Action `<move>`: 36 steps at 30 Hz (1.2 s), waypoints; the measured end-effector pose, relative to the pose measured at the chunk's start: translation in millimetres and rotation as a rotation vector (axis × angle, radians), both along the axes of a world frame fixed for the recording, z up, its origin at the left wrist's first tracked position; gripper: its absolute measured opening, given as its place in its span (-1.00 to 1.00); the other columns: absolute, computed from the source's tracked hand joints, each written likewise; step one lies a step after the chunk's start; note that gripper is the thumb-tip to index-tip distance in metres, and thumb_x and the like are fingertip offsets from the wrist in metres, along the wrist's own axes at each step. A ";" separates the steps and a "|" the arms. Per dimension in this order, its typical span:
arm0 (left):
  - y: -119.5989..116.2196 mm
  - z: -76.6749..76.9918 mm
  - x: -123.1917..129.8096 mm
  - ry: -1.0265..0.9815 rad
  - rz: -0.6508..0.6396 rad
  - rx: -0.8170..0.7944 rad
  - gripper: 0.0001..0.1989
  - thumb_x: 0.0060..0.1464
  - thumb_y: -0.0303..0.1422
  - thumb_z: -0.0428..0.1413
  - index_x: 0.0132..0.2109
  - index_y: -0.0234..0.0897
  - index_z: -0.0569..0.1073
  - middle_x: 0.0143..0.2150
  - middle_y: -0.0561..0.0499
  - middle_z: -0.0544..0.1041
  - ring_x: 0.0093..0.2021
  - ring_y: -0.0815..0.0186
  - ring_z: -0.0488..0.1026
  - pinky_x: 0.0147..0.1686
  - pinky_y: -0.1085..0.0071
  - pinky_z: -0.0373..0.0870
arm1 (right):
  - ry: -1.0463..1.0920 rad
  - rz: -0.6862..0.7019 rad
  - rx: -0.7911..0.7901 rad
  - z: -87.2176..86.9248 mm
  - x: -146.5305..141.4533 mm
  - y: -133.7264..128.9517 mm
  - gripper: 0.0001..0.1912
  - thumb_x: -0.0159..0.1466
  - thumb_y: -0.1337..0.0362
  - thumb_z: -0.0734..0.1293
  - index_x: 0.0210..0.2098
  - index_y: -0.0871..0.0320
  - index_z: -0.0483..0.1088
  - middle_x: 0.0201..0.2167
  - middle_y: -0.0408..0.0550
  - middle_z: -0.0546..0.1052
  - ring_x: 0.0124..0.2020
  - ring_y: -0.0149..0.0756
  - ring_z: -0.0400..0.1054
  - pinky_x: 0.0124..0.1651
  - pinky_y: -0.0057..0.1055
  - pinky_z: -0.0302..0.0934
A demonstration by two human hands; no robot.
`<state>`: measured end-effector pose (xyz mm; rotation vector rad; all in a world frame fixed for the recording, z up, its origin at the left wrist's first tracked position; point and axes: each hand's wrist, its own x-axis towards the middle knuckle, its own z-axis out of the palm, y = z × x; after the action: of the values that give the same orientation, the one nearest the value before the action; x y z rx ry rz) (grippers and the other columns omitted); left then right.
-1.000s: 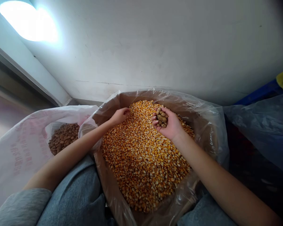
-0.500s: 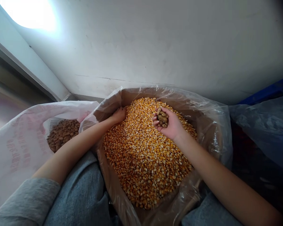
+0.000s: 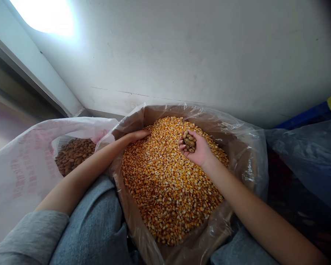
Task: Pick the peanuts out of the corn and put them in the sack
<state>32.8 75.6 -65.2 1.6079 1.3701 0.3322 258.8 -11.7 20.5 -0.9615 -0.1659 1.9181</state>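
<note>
My right hand [image 3: 196, 148] is cupped palm up above the shelled maize kernels [image 3: 168, 184], shut on a small bunch of peanuts in their shells [image 3: 189, 142]. My left hand [image 3: 139, 135] lies stretched out, palm down, at the left edge of the kernels, touching them. Its palm is hidden, and nothing shows in it. The golden kernels fill a cardboard box [image 3: 157, 115] lined with a clear plastic bag [image 3: 245, 162].
To the left, a white woven sack [image 3: 24, 176] holds a heap of brown peanuts in shells [image 3: 74, 156]. My knees in blue denim [image 3: 88, 224] sit below the box. A white wall [image 3: 182, 55] rises behind it, and a blue plastic bag [image 3: 306, 158] lies to the right.
My left hand has gone from a curled pose to lying flatter along the edge of the kernels. My right hand still holds the peanuts, and the view has shifted slightly.
</note>
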 end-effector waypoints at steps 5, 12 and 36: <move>-19.3 9.9 16.5 -0.358 0.187 -0.532 -0.67 0.06 -0.17 -0.14 -0.29 -0.30 0.39 -0.29 -0.01 0.50 -0.30 0.37 0.42 -0.28 0.45 0.39 | 0.001 0.020 0.007 2.3 -1.4 -0.2 -0.87 0.13 0.30 0.13 -0.44 0.19 0.27 -0.62 -0.12 0.32 -0.60 -0.49 0.19 -0.67 -0.63 0.08; -45.5 37.9 36.0 -0.663 0.056 -0.760 -0.76 0.02 -0.23 -0.02 -0.20 -0.25 0.38 -0.16 0.03 0.42 -0.19 0.36 0.37 -0.25 0.44 0.36 | -0.006 0.011 0.020 7.0 1.1 -0.9 -0.87 0.12 0.31 0.13 -0.45 0.18 0.27 -0.62 -0.13 0.31 -0.61 -0.50 0.18 -0.67 -0.64 0.06; -56.3 59.0 24.1 0.260 -0.490 0.394 -0.71 -0.03 -0.27 -0.02 -0.14 -0.22 0.38 -0.16 0.02 0.43 -0.18 0.33 0.33 -0.17 0.45 0.20 | -0.018 0.027 0.052 3.8 0.7 0.9 -0.85 0.14 0.28 0.13 -0.45 0.19 0.28 -0.65 -0.14 0.32 -0.62 -0.49 0.19 -0.68 -0.63 0.05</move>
<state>56.9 19.3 -6.2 2.3152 1.0854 0.1002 259.5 -10.8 24.2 -0.9470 -0.2391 1.9204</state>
